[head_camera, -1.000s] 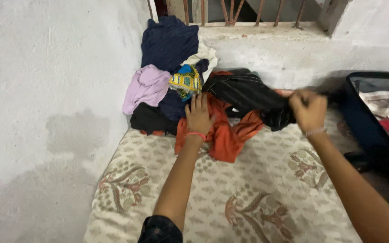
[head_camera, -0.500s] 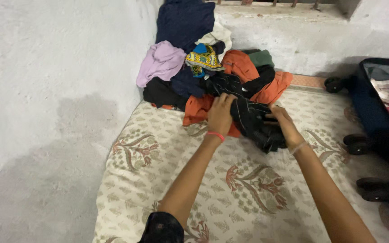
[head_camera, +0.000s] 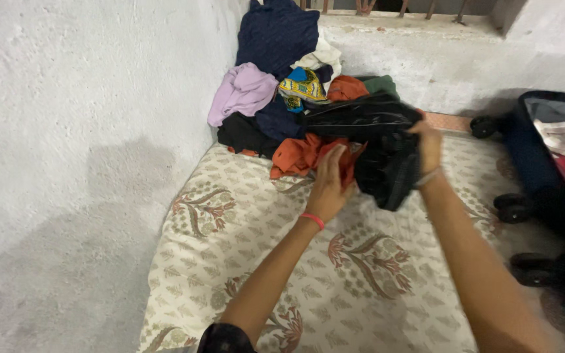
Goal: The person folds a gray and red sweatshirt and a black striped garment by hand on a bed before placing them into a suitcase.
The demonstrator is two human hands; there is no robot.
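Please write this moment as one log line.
right hand: holds black garment | left hand: on orange cloth | mattress

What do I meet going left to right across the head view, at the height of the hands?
Bare wall → left hand on the orange cloth → black garment → right hand gripping it → open suitcase.

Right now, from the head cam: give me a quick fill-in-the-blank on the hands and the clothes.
1. The right hand lifts a ____ garment off the mattress.
2. The left hand wears a ____ wristband.
3. The pile of clothes sits in the corner against the ____.
4. An open ____ lies at the right edge.

Missing words: black; pink; wall; suitcase
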